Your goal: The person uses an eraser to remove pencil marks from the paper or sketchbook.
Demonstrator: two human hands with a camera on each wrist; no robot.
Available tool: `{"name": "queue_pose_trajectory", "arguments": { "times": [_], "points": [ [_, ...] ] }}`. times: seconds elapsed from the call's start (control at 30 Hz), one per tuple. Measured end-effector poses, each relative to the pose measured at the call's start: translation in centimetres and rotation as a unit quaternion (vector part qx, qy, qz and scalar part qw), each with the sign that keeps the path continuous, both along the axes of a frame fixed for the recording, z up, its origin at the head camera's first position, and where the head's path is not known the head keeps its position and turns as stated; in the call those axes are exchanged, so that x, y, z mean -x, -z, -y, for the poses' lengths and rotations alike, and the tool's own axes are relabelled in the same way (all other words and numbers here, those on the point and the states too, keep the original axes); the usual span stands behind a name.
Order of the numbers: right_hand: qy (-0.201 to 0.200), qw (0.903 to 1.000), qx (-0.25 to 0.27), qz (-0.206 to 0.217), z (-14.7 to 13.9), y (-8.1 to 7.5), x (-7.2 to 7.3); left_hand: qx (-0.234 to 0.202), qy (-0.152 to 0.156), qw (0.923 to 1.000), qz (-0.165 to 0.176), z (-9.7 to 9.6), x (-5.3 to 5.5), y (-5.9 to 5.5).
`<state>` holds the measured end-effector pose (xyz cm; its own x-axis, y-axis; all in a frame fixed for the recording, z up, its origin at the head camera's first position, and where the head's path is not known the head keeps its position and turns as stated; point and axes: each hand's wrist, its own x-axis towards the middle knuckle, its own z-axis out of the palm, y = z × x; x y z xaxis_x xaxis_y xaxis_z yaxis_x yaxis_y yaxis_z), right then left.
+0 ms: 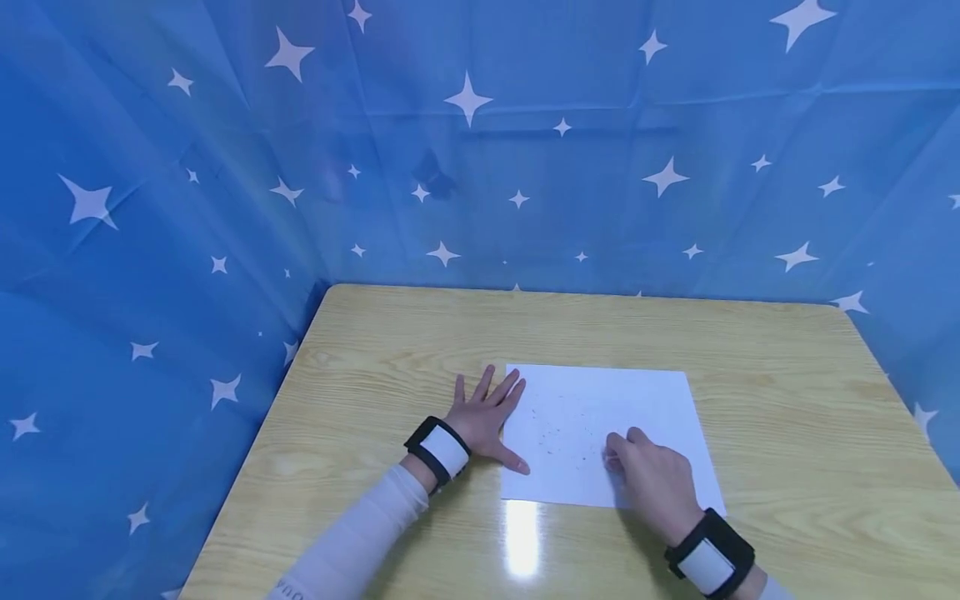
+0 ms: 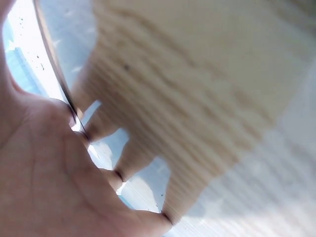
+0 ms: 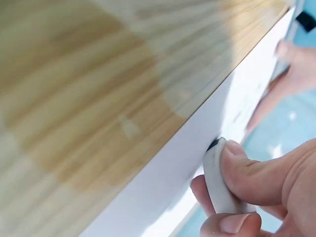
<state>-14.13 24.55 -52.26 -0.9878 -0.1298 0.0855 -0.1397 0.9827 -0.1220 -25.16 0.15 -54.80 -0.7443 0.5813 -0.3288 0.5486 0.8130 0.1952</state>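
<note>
A white sheet of paper [image 1: 645,400] lies on the table, with small dark specks [image 1: 552,432] scattered over its left and middle part. My left hand [image 1: 478,421] rests at the sheet's left edge, fingers spread, with thumb and index fingertips on the paper. In the left wrist view the palm [image 2: 64,182] fills the lower left. Over the lower right part of the sheet, my right hand [image 1: 660,483] pinches a white eraser [image 3: 217,180] with a dark tip between thumb and fingers. The head view hides most of that eraser behind the hand.
The wood-grain table [image 1: 420,333] extends around the paper on all sides. Behind it and to the left hangs a blue curtain [image 1: 525,167] with white stars. Both wrists wear black bands, the left band [image 1: 438,450] and the right band [image 1: 712,554].
</note>
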Motion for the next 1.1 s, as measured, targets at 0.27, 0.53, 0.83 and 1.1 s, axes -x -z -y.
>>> {"name": "queue_pose_trajectory", "arguments": {
  "times": [0.27,0.53,0.83,1.1],
  "points": [
    [-0.017,0.9998,0.009,0.0,1.9,-0.6,0.7,-0.007,0.002,1.0,0.0,0.2,-0.4,-0.9],
    [-0.072,0.9973,0.011,0.012,7.7,0.0,1.2,-0.005,0.007,1.0,-0.001,-0.2,-1.1,-2.2],
    [0.031,0.9994,0.011,0.011,0.7,-0.3,-0.3,0.004,0.007,1.0,0.001,0.3,-0.4,-2.8],
    [-0.015,0.9997,0.011,0.018,3.8,-0.9,0.2,-0.012,0.006,0.9999,-0.002,0.0,-1.0,-2.4]
  ]
}}
